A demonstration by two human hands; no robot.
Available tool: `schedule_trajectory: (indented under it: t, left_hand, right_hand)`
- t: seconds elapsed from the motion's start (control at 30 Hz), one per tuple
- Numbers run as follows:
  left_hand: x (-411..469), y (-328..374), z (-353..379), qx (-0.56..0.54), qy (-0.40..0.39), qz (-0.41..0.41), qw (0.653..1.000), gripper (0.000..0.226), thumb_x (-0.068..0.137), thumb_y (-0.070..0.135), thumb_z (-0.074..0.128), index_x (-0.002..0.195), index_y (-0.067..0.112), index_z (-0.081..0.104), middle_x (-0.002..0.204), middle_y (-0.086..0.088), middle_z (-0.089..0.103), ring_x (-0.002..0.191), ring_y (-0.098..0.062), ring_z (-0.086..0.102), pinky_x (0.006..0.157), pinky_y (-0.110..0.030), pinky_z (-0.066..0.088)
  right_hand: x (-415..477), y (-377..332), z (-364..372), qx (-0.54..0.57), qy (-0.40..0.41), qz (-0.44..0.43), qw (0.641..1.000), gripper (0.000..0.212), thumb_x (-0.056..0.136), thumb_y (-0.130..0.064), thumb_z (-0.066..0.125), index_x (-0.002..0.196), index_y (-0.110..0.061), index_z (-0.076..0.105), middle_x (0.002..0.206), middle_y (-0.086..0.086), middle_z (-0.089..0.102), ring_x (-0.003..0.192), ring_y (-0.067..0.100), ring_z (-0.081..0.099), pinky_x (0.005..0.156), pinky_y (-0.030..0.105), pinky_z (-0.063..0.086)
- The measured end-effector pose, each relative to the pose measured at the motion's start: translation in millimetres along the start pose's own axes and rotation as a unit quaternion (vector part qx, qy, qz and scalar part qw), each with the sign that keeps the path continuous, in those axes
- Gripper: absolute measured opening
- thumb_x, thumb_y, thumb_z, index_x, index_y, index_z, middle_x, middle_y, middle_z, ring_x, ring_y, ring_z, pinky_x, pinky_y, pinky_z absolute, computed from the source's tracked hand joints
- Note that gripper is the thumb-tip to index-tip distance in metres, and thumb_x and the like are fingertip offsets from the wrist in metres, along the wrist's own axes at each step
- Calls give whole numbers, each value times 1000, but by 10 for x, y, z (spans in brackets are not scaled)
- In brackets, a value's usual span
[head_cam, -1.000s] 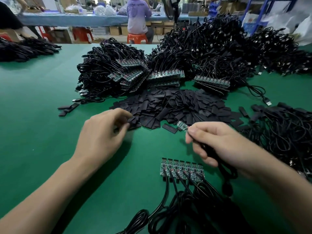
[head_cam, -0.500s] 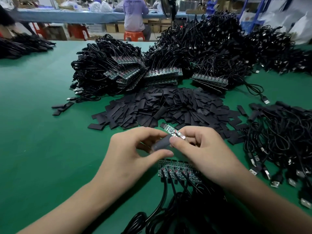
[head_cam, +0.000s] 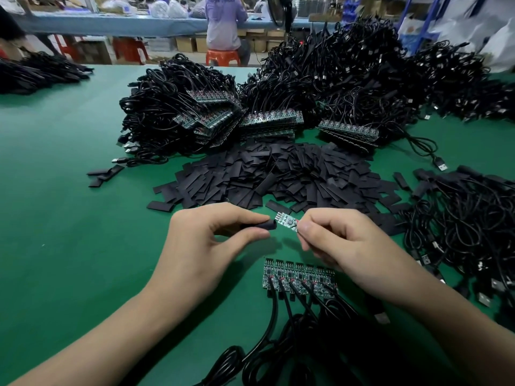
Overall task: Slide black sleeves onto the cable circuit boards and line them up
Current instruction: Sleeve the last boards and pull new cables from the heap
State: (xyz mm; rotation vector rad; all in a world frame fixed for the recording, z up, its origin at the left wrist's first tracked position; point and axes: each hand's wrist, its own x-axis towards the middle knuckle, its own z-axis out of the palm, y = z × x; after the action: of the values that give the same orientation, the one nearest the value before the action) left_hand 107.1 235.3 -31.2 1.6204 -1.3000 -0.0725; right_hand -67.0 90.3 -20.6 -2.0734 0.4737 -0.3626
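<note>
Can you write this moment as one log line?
step: sleeving | left hand: pinches flat black sleeve | right hand: pinches small green circuit board | sleeve: at board tip, not on

A green bench (head_cam: 55,218) filled the view. Beyond its far edge at twelve o'clock, a person in a lilac shirt (head_cam: 225,20) sat on an orange stool (head_cam: 223,57), back to the camera, facing a blue-topped bench (head_cam: 111,25) that ran off toward ten o'clock. Cardboard boxes (head_cam: 192,44) stood under it just beside the stool, and red stools (head_cam: 129,50) at eleven o'clock. A dark fan (head_cam: 278,9) stood at one o'clock, with a blue rack (head_cam: 420,12) and white bags (head_cam: 496,37) at two o'clock.
</note>
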Motion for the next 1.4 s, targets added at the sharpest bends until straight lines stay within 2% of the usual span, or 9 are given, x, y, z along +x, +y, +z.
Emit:
schedule_trajectory:
  t: [0.17,0.33,0.6,0.73,0.83,0.93,1.1,1.23,1.4]
  left_hand:
    - [9,-28,2,-3,-8,-6,1000,19,77,34,79,96,32,80,88,24,76,79,-2,72,74,-14,53]
    - [40,-69,-63,54,-70,57,994,21,80,27,81,100,23,82,94,16,76,87,-2,71,82,-22,56]
    - [57,-106,-75,43,-119,85,988,19,83,26,80,100,19,82,94,13,74,89,-5,70,82,-22,53]
    - [68,-118,-108,78,-155,134,976,20,87,29,79,105,19,80,97,13,73,89,-2,69,81,-26,56]
    - [72,-109,-114,99,-150,150,972,23,87,34,77,106,21,80,98,14,72,89,-1,68,80,-27,56]
    - [51,-91,-82,71,-137,141,978,22,87,33,77,105,20,80,97,15,73,88,0,68,80,-23,55]
    - [4,-39,-17,49,-131,140,980,20,88,30,76,103,18,80,94,13,73,87,-2,69,79,-23,55]
    - [19,-34,-21,43,-74,135,987,18,88,26,78,103,15,80,96,10,75,89,-6,70,81,-25,56]
    - [-5,-23,-9,46,-52,154,986,21,87,24,76,103,11,80,97,7,74,90,-5,70,82,-21,55]
  right_hand:
    - [-24,-18,-23,-23,-18,-5,1000,36,99,-48,50,75,-23,60,55,-5,39,53,13,34,54,33,29]
    - [-60,-5,-82,-80,-57,-6,995,35,105,-42,51,79,-22,61,56,-8,40,51,7,34,51,26,27]
    - [-35,-3,-126,-38,-128,35,990,38,102,-46,51,75,-22,61,58,-7,45,55,14,38,57,33,31]
    - [-30,16,-120,-8,-135,50,990,39,106,-36,51,73,-19,61,57,-7,42,53,11,36,53,22,33]
    - [-18,12,-118,74,-148,74,983,39,108,-28,50,72,-17,61,57,-6,35,52,9,31,51,16,32]
    - [-20,-5,-102,75,-157,63,983,38,108,-27,50,73,-18,63,57,-7,36,51,10,31,51,17,33]
    - [-29,-27,-23,31,-133,41,990,33,103,-40,53,80,-24,71,58,-2,43,56,19,37,56,37,31]
    - [-16,-23,-63,61,-87,35,994,25,103,-34,58,85,-25,72,64,-6,58,61,11,53,62,23,44]
    - [-39,-29,-84,63,-80,17,995,26,98,-41,58,82,-25,72,66,-6,55,63,8,49,63,17,39]
